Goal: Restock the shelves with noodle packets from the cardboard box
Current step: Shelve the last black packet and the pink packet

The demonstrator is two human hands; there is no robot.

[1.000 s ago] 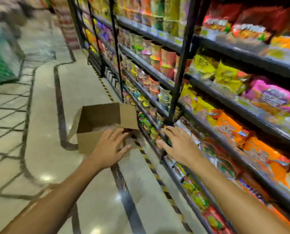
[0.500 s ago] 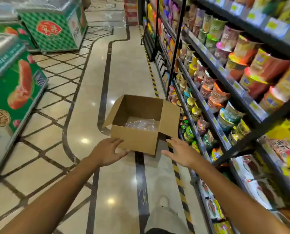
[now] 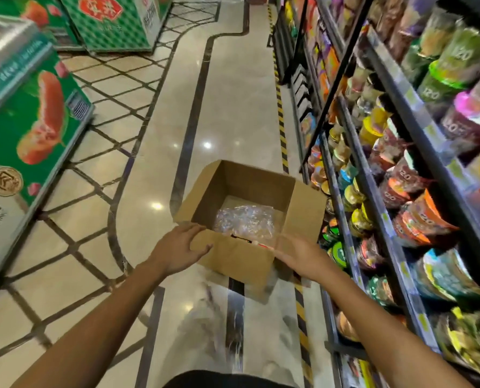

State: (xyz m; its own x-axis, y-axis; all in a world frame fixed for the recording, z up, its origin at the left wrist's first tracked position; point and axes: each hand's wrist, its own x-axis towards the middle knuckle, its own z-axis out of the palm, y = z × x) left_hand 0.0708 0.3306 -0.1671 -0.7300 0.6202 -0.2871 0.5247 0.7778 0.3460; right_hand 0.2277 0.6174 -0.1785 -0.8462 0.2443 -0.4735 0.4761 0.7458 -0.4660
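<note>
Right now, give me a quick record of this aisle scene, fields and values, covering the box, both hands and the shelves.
cardboard box: on the floor, flaps open
box contents: clear plastic wrapping, a red packet edge barely showing
left hand: open, fingers on the box's near left corner
right hand: open, at the box's near right edge
shelves: right of the box, stocked with cup noodles

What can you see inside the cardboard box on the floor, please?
Inside the cardboard box lies crumpled clear plastic wrap on the bottom, plus a red-and-dark packet edge by the near wall. Anything under the plastic is hidden.
</note>
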